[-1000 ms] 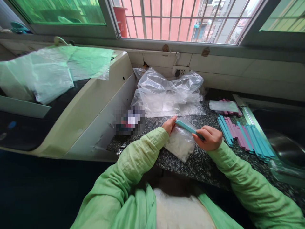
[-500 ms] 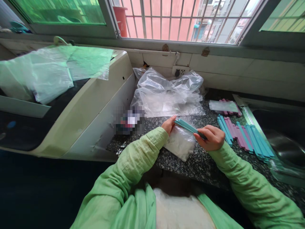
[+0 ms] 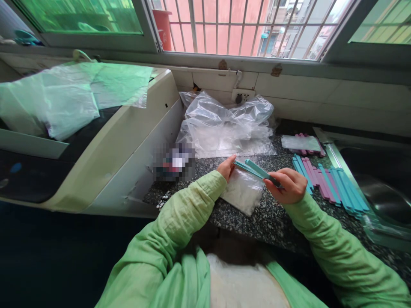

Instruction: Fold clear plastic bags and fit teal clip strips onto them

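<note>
Between my hands are slim teal bag sealing clips (image 3: 253,167), at least two strips spread slightly apart. My left hand (image 3: 227,167) pinches the far left end of one strip. My right hand (image 3: 288,185) is closed around the right ends, where a darker part shows by the thumb. The other strip's left end points up free of my left hand. Below them on the speckled counter lies a small stack of clear plastic bags (image 3: 244,194). Fingertips on the left are partly hidden.
Teal and purple clips (image 3: 334,182) lie in a row at the right, beside a sink (image 3: 382,192). A clear packet (image 3: 299,142) rests on purple clips behind. Large clear plastic bags (image 3: 224,128) are heaped near the wall. A beige machine (image 3: 135,141) stands left, beside a blurred item (image 3: 175,161).
The strips have spread further apart at their left ends. My right hand has shifted slightly to the right; my left hand stays nearly in place.
</note>
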### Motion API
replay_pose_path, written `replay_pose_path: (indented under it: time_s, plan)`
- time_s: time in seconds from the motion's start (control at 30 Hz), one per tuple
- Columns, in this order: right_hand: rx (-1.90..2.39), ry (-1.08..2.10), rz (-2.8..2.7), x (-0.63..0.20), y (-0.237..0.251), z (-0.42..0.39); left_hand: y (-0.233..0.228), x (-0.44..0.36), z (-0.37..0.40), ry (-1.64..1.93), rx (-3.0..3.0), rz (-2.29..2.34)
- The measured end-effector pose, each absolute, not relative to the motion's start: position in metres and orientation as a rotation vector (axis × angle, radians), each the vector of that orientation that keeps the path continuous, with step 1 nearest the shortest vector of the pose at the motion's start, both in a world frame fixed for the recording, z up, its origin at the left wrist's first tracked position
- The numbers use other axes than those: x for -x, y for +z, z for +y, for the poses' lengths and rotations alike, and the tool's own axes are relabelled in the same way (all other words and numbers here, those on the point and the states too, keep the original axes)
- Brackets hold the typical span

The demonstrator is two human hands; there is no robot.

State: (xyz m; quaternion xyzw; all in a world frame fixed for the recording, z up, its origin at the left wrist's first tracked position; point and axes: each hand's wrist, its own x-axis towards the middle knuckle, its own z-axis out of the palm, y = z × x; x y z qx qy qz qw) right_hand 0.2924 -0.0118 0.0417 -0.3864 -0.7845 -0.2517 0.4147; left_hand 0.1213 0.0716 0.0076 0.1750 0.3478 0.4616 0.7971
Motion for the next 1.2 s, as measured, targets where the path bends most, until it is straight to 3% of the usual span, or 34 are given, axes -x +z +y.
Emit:
replay_pose_path:
  time_s: [0.47, 1.2]
  plan:
    - [0.964, -0.585, -1.913, -0.296, 0.048, -0.014, 0.021, -0.118, 0.071, 0.885, -0.385, 0.761]
    - [0.998, -0.609, -1.842, -0.304, 0.05, -0.013, 0.025, -0.114, 0.076, 1.137, -0.334, 0.675]
